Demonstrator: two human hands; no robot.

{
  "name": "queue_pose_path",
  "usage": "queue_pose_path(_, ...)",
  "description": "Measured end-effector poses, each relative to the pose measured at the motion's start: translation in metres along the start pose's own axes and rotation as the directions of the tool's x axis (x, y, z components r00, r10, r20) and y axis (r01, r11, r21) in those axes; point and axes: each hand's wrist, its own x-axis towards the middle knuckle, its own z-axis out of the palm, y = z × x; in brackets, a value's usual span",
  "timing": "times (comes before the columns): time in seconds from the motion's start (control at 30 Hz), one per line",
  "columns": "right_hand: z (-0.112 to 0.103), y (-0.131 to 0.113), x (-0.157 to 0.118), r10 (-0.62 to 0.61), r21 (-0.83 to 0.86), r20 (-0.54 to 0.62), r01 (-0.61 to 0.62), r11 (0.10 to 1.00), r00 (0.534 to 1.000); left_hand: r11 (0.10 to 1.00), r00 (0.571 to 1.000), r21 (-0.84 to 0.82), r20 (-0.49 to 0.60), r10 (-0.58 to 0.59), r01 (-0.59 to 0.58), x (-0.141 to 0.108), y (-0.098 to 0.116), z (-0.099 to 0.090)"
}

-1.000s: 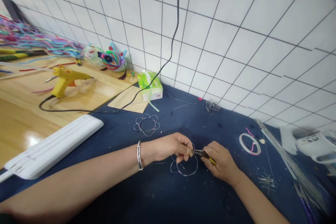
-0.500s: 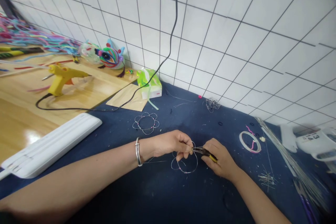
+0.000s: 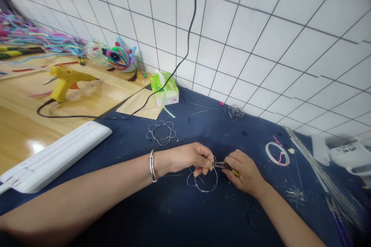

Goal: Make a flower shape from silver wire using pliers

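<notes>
Between thumb and fingers, my left hand (image 3: 194, 159) pinches a thin wire ring (image 3: 216, 179) that carries small pink beads and a side loop. My right hand (image 3: 242, 171) is wrapped round pliers (image 3: 222, 165) with yellow-and-black handles. Their jaws meet the wire right at my left fingertips; the exact grip point is hidden there. Behind my left wrist a flower-shaped wire ring (image 3: 161, 132) with pink beads lies flat on the dark blue cloth (image 3: 179, 220).
A yellow glue gun (image 3: 62, 83) rests on the wooden board at left, its black cord crossing the cloth. Nearby are a white power strip (image 3: 58, 158) and a tissue pack (image 3: 165, 87). Rightward lie a tape roll (image 3: 277, 154), wire scraps (image 3: 296, 195) and a bundle of long wires (image 3: 315, 173).
Both hands stay nearly in place, the pliers still at the wire by my left fingertips. The wire ring has shifted slightly, and the camera view has moved a little.
</notes>
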Motion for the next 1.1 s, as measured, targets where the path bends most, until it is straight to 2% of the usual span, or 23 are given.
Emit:
queue_pose_path(0.47,0.0024,-0.003,-0.0016,0.002,-0.068,-0.06,-0.006,0.998,0.998,0.998,0.999,-0.056,-0.032,-0.015,0.013,-0.0001,0.0,0.0039)
queue_pose_path(0.67,0.0011,-0.0026,0.0011,0.029,0.052,-0.048,-0.026,0.998,0.998,0.999,0.999,-0.033,-0.032,0.034,-0.035,-0.0006,0.0021,0.0025)
queue_pose_path(0.8,-0.0007,-0.0005,0.0025,0.004,0.093,-0.023,-0.002,0.996,1.0,0.999,0.999,0.019,-0.017,0.047,-0.047,-0.0004,0.0015,0.0005)
queue_pose_path(0.97,-0.0003,0.0019,0.0017,-0.033,0.028,-0.037,0.034,0.999,0.999,1.0,1.0,0.013,0.009,0.021,-0.021,0.0,-0.0003,0.001)
queue_pose_path(1.1,-0.0002,0.0018,0.0013,-0.03,-0.05,-0.04,0.028,0.998,0.999,1.0,1.0,0.003,-0.012,0.003,-0.003,-0.0002,-0.0008,0.003)
